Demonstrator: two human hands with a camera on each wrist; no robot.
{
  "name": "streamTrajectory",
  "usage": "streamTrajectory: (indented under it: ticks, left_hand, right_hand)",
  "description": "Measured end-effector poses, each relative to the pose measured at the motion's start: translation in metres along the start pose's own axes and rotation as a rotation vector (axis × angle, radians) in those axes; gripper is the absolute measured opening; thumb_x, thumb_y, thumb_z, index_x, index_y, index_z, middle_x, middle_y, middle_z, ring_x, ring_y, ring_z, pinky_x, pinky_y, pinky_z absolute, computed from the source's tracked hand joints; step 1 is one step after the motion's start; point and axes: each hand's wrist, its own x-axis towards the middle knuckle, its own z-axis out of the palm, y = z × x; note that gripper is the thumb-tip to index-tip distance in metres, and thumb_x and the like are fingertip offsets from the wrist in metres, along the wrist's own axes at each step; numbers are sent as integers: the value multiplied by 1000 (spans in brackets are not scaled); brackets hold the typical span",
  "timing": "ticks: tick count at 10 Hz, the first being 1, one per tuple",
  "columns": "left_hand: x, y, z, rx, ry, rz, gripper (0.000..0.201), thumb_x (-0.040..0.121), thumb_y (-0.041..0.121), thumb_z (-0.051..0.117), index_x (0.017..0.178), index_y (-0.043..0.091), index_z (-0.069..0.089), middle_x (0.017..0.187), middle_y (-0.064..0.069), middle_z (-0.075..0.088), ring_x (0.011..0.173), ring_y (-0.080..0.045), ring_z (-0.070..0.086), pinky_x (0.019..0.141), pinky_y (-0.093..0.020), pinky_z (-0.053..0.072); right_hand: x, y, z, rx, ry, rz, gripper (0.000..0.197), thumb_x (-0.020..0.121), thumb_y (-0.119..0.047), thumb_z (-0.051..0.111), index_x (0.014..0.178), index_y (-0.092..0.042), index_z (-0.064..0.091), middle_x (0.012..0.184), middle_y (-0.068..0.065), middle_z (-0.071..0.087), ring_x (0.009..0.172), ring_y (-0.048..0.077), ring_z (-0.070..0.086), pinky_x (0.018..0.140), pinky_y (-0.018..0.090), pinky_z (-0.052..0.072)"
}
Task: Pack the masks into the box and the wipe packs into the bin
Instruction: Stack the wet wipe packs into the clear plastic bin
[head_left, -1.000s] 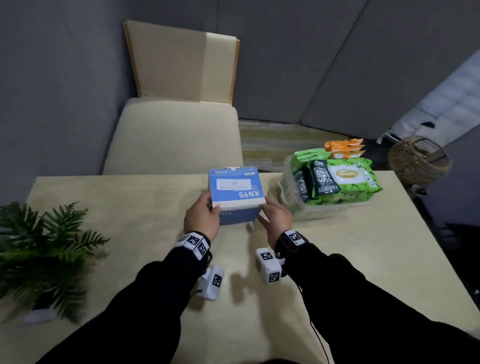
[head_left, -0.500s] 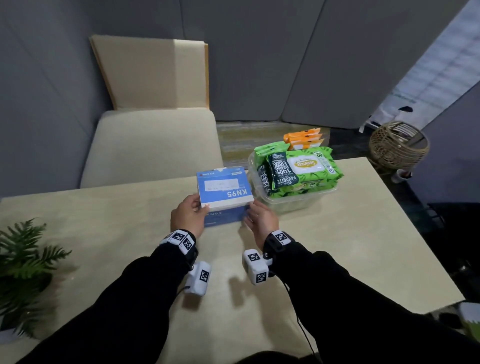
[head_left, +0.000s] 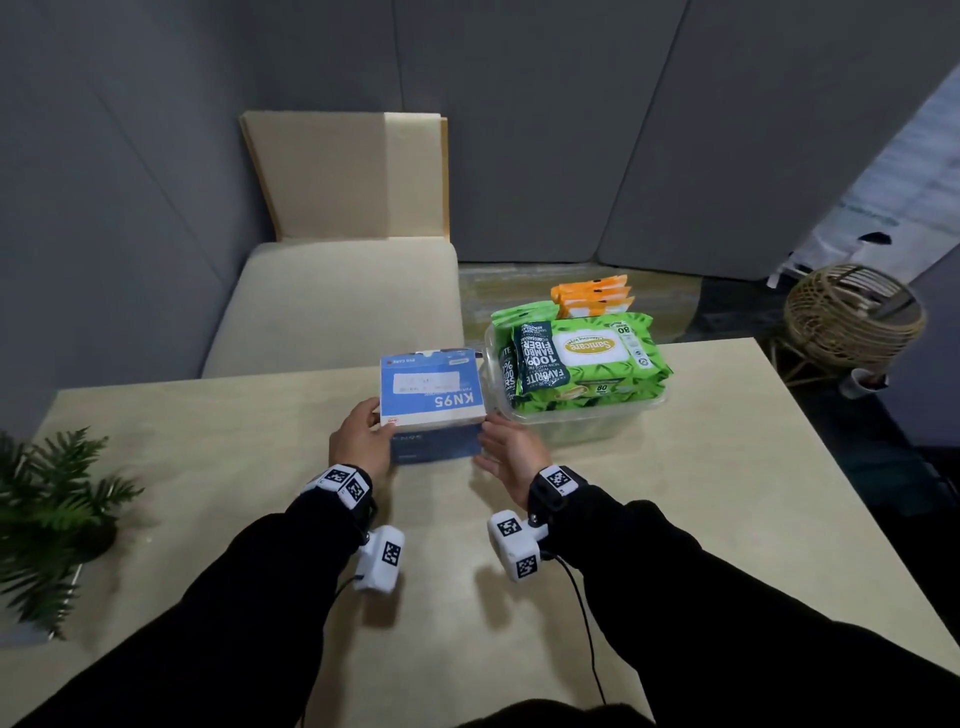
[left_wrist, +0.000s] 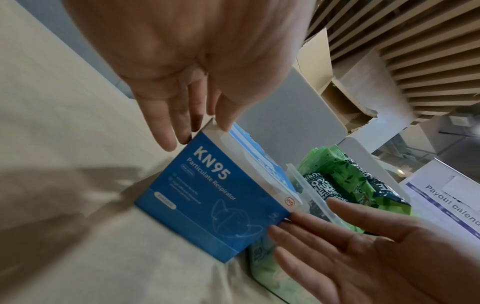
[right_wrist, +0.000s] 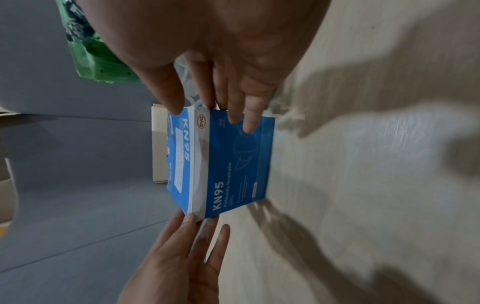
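Observation:
A blue KN95 mask box (head_left: 431, 395) stands on the table with its lid down, close beside the clear bin (head_left: 587, 423). Green wipe packs (head_left: 587, 353) fill the bin above its rim, and orange packs (head_left: 592, 293) lie at its far end. My left hand (head_left: 363, 441) touches the box's near left corner with straight fingers (left_wrist: 168, 142). At the near right corner my right hand (head_left: 506, 452) lays straight fingers (right_wrist: 249, 125) on the box's front face (right_wrist: 233, 160). Neither hand wraps the box (left_wrist: 207, 205).
A potted fern (head_left: 52, 509) stands at the table's left edge. A cream chair (head_left: 337, 301) sits behind the table (head_left: 701, 493), and a wicker basket (head_left: 852, 317) stands on the floor at the far right. Grey panels close off the back.
The box now sits closer to the bin than a second ago. Both hands have stayed at its near corners, and the right hand's fingers have straightened.

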Motion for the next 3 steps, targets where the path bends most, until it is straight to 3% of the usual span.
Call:
streamTrajectory:
  ticks: [1,2,3]
  left_hand:
    - [-13,7,6,-41,13,-65,59,100,19,59,156,20,39,145,-10,59,129,-32,57,105,-33,40]
    - [-31,11,19,-63,85,22,60,96,7,60,152,14,40,143,-15,56,124,-33,59,102,-35,42]
    - [-54,16,31,-146,244,70,65,91,5,68,149,15,40,142,-13,46,106,-16,52,97,-25,38]
  right_hand:
    - [-14,-14,-2,-146,-14,29,30,100,-8,62,130,-11,63,114,18,64,122,30,62,103,48,50]
    - [-19,-21,-12,-270,-39,26,30,101,-10,63,131,-13,63,130,15,65,129,31,60,100,48,51]
    - [-26,-23,-30,-417,-43,-5,32,98,-19,67,129,-17,69,127,13,70,123,27,64,85,41,54]
